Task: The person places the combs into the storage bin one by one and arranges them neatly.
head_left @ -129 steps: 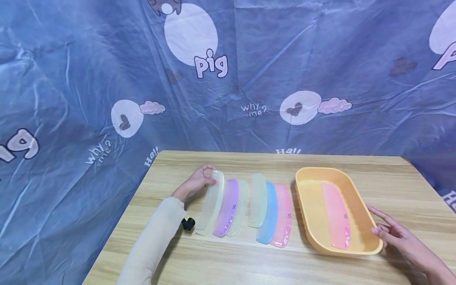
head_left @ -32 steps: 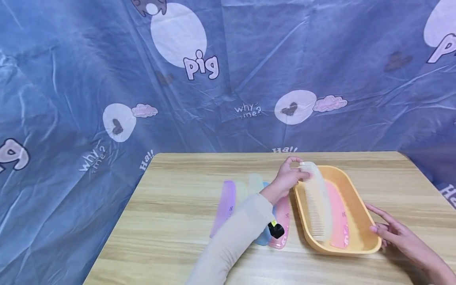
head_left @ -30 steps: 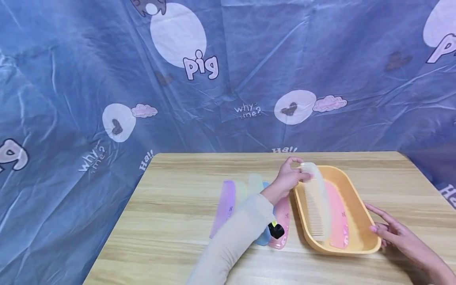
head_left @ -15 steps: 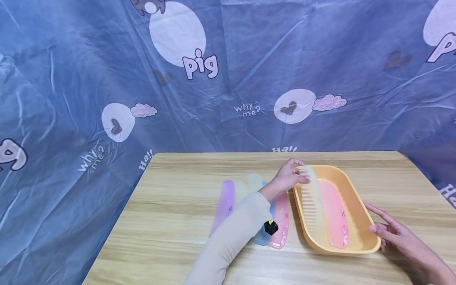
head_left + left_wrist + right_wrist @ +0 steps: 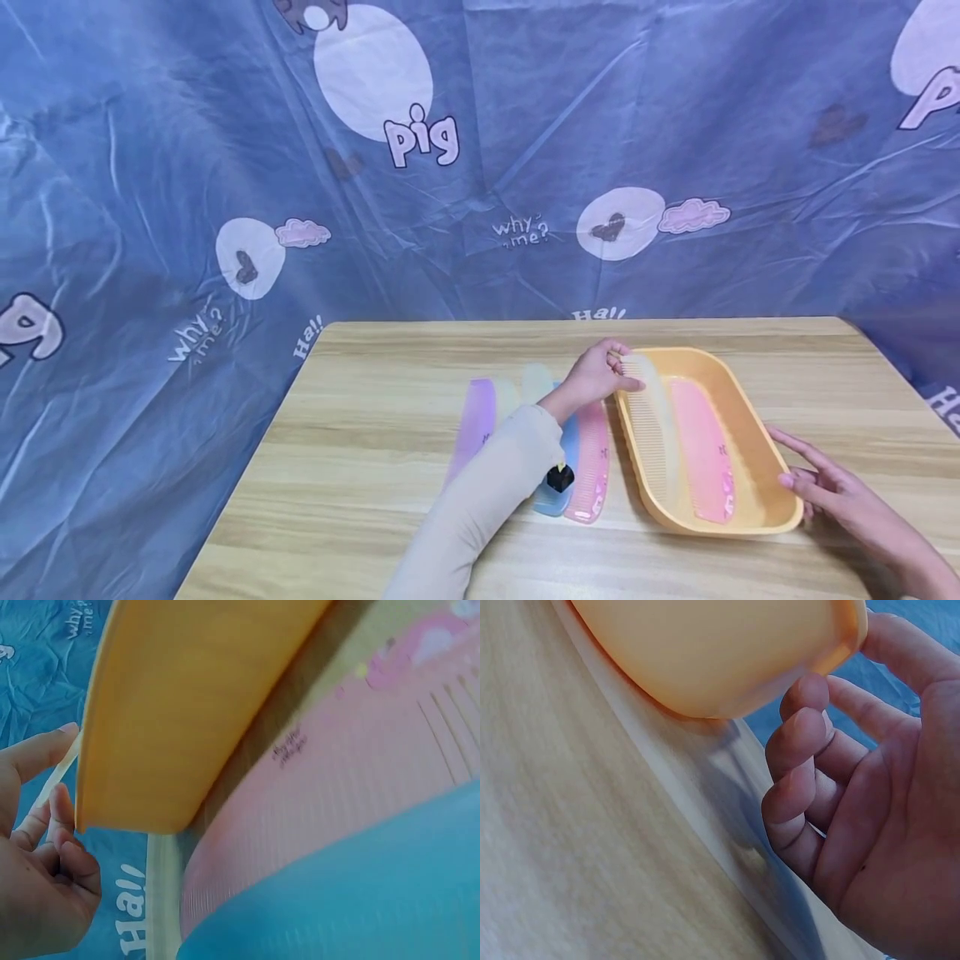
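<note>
Along the left side of the tray, I see my left grip clamped by thumb and fingers on the upper end of a pale comb, whose body slants down inside, beside the pink comb. I cannot tell whether its lower end touches the tray floor. My right grip is clamped on the tray's right edge, thumb at the rim and other fingers outside and beneath. I judge the held end the likeliest trouble: it sits right at the rim, so letting go there could leave the comb propped on the edge, or tip it outward. Lowered further right, it could ride onto the pink comb. Should the right grip slacken while the comb presses the wall, the tray might skid on the counter. My left sleeve passes over the row of combs lying there, so a low sweep of that arm, with the black wrist piece hanging from it, could drag them askew.
</note>
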`<action>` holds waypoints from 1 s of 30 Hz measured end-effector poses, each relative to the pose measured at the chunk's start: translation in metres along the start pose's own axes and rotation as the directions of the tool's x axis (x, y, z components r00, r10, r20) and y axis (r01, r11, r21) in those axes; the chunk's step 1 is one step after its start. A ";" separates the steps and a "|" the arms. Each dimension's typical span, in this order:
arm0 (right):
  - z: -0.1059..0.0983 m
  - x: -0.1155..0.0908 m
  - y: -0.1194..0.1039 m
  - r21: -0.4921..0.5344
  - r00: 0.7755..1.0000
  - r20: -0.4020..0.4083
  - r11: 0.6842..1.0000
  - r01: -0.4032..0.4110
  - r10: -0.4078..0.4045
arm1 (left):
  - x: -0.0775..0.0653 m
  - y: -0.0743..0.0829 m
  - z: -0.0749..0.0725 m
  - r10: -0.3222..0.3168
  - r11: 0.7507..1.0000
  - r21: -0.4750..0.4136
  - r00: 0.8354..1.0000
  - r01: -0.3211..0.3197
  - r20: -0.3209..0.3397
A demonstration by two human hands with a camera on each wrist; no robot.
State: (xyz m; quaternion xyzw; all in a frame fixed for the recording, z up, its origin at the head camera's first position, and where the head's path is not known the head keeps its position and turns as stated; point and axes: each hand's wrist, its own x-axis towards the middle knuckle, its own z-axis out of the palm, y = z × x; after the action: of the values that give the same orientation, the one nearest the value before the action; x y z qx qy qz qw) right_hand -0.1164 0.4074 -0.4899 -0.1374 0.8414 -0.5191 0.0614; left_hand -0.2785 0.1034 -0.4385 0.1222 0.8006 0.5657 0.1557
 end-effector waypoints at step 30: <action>0.002 0.000 0.003 0.030 0.998 0.012 0.997 0.065 -0.066 | -0.004 -0.009 -0.015 0.136 0.889 0.440 0.991 -0.126 0.009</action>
State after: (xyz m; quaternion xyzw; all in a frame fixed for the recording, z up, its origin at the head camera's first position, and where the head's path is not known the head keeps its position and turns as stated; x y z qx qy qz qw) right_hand -0.1164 0.4066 -0.4931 -0.1673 0.8282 -0.5324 0.0517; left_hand -0.2808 0.0855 -0.4418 0.2017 0.8991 0.3810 0.0767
